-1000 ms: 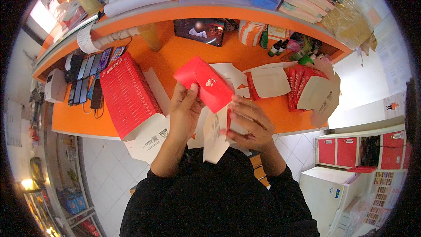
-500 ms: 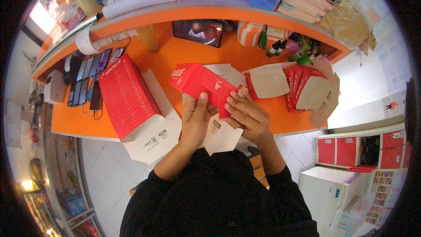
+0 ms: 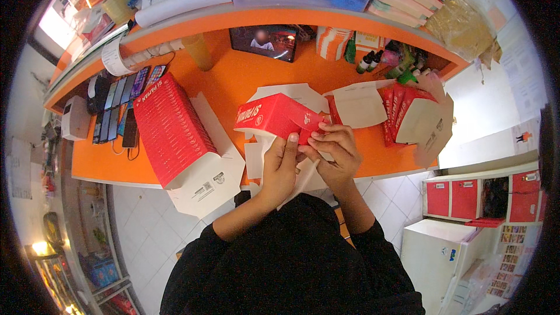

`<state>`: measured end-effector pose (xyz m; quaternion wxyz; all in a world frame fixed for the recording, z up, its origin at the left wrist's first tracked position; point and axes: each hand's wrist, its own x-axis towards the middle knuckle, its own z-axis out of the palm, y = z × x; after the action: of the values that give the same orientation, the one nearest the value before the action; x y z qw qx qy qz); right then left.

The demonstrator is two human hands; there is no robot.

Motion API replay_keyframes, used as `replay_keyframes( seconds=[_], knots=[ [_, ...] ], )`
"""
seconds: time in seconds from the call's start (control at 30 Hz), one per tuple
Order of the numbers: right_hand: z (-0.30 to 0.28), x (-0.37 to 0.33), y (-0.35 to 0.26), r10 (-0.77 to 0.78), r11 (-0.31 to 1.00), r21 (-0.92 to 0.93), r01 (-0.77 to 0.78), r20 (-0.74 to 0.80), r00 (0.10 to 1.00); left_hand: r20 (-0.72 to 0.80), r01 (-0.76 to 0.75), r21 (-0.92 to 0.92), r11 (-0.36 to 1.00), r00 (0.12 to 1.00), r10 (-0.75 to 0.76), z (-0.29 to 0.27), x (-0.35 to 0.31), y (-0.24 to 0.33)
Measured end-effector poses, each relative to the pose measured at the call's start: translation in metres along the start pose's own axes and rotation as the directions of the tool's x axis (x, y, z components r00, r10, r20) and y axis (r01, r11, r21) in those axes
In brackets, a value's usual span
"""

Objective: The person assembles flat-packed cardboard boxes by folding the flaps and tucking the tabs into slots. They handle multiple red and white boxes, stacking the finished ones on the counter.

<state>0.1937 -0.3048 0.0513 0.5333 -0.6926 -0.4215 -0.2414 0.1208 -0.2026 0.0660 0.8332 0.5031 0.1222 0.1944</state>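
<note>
Between my two hands is a partly folded red cardboard food box (image 3: 271, 112), with its white inner side showing below. My left hand (image 3: 281, 166) grips its near edge, thumb on the red face and fingers underneath, mostly hidden. My right hand (image 3: 333, 150) pinches a red side flap at the box's right corner. A tall stack of flat red box blanks (image 3: 175, 131) lies to the left, white flaps spread toward me. Right of my hands sit an open box (image 3: 357, 108) with a white inside and several folded red boxes (image 3: 402, 111).
Several phones (image 3: 111, 111) lie at the desk's left, near a white device (image 3: 74, 118). A tablet (image 3: 263, 42) leans at the back beneath an orange shelf (image 3: 280, 17). Small dark bottles (image 3: 367, 62) stand at the back right. A white cabinet (image 3: 434, 251) is below right.
The held box has turned so more of its long red side faces up. My right hand has shifted from lying along the flap to pinching its corner.
</note>
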Motion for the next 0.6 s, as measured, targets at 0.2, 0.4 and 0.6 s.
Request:
replay_keyframes(
  seconds=[0.2, 0.4, 0.6],
  knots=[
    [-0.021, 0.005, 0.000, 0.067, 0.996, -0.076, -0.042, 0.361, 0.930, 0.360, -0.212, 0.470, 0.857, 0.932, 0.033, -0.030, 0.025, 0.011],
    [-0.070, 0.048, -0.024, 0.118, 0.955, -0.289, 0.061, 0.563, 0.818, 0.791, -0.761, 0.596, 0.258, 0.500, -0.353, -0.063, 0.024, 0.047],
    [-0.066, 0.001, -0.013, 0.190, 0.963, -0.262, 0.058, 0.818, 0.543, 0.773, -0.757, 0.631, 0.170, 0.631, -0.060, -0.059, 0.007, 0.057]
  ],
)
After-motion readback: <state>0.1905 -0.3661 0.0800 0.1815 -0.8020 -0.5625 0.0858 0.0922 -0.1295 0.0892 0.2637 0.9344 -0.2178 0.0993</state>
